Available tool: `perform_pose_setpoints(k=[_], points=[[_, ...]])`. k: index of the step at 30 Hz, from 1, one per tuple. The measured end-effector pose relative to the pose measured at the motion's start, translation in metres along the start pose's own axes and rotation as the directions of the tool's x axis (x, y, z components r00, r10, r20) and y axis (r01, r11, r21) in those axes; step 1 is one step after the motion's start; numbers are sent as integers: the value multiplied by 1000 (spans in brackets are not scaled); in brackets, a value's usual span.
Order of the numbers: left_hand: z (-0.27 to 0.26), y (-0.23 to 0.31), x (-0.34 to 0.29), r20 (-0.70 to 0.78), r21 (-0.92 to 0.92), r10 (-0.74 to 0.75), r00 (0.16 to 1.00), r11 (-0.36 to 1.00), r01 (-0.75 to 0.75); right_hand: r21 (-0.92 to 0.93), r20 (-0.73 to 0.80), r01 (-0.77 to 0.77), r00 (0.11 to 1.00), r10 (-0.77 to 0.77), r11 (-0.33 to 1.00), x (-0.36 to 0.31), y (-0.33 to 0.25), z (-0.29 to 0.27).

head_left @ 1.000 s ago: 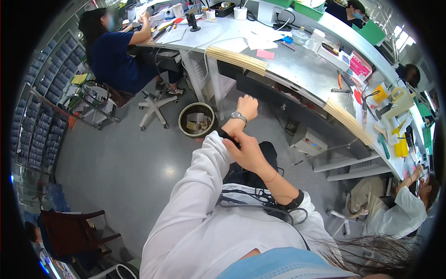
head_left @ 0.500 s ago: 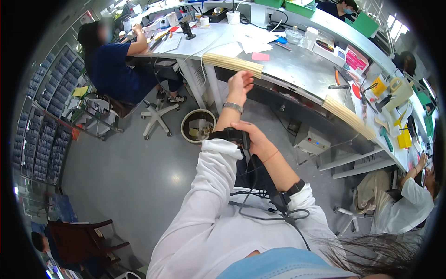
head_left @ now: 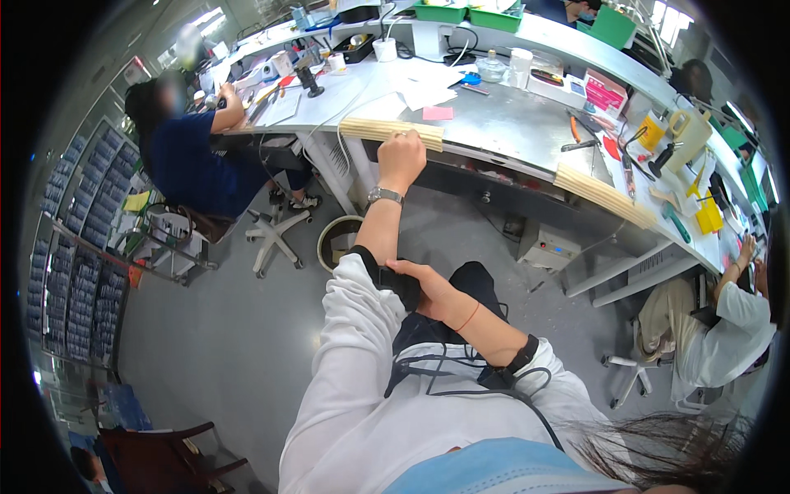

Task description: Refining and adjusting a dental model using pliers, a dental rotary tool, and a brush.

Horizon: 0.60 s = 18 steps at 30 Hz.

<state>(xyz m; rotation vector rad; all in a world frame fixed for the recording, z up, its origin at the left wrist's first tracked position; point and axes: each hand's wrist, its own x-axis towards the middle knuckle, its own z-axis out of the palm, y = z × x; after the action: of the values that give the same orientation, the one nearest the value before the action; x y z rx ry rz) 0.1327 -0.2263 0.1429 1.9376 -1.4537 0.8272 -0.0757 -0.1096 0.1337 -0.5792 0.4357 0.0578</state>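
The right hand (head_left: 436,295) is closed on the black band (head_left: 397,286) strapped around the left forearm, just above the rolled white sleeve (head_left: 354,309); its thumb lies over the band. The left hand (head_left: 401,160) has its fingers curled into a loose fist, in front of the ribbed cream strip (head_left: 362,129) on the near edge of the table (head_left: 494,115); whether they touch, I cannot tell.

Under the near edge, a round bin (head_left: 322,244) stands on the floor, partly hidden by the left forearm, with pale scraps inside. Toward the table's far edge, a black tray (head_left: 354,52) holds small items too blurred to name, and a white cup (head_left: 384,53) beside it has a thin upright thing in it. Farther right are a clear glass jar (head_left: 492,69), a white canister (head_left: 520,67) and a white box (head_left: 553,89) with dark objects inside. Two green trays (head_left: 439,13) sit on the raised shelf along the far edge. Near the right end stands a cream jug (head_left: 690,136).
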Motion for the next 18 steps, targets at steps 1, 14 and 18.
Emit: perform_pose_setpoints(k=[1, 14, 18], points=[[0, 6, -2, 78, 40, 81, 994, 996, -84, 2, -1, 13, 1000, -13, 1000, -4, -1, 6], [-59, 63, -67, 306, -635, -163, 938, 699, 328, -454, 95, -88, 985, 147, 887, -24, 28, -37], [-92, 19, -97, 618, -740, -422, 663, -27, 672, -705, 52, 35, 999, 3, 708, -77, -18, -61]])
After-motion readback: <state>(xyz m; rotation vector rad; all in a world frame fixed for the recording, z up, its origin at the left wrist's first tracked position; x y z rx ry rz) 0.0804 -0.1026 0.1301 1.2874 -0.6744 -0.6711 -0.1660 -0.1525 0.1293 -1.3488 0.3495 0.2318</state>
